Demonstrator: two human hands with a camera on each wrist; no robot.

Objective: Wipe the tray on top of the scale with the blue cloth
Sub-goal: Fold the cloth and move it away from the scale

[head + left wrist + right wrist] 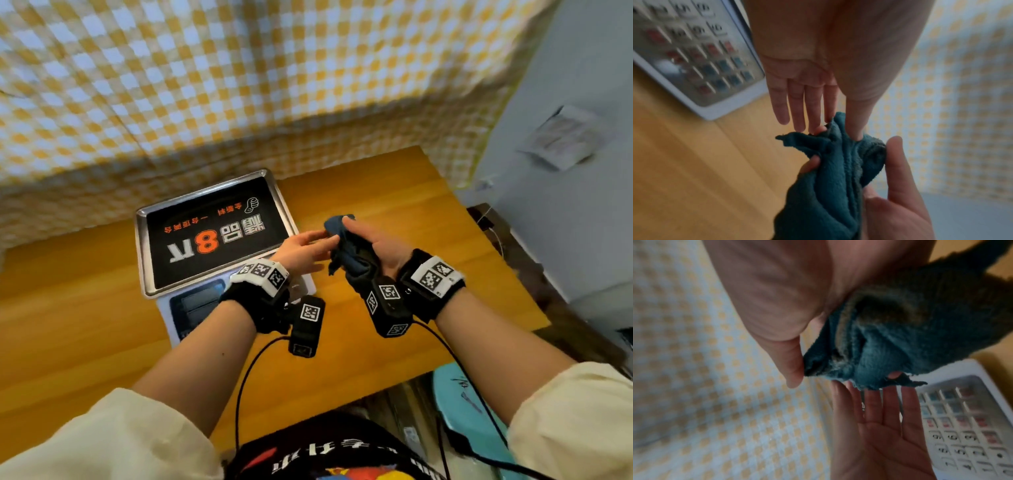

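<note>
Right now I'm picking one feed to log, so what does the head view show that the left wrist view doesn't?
Only the head view shows the tray on the scale, with its black printed sheet, and the wrist-worn cameras. Only the left wrist view shows the scale's keypad close up, though blurred. Both show the blue cloth bunched in the right hand, the left hand with straight fingers touching it, and the wooden table.

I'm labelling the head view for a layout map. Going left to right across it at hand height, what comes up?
Tray on the scale → left hand → blue cloth → right hand → bare wooden table → grey wall.
</note>
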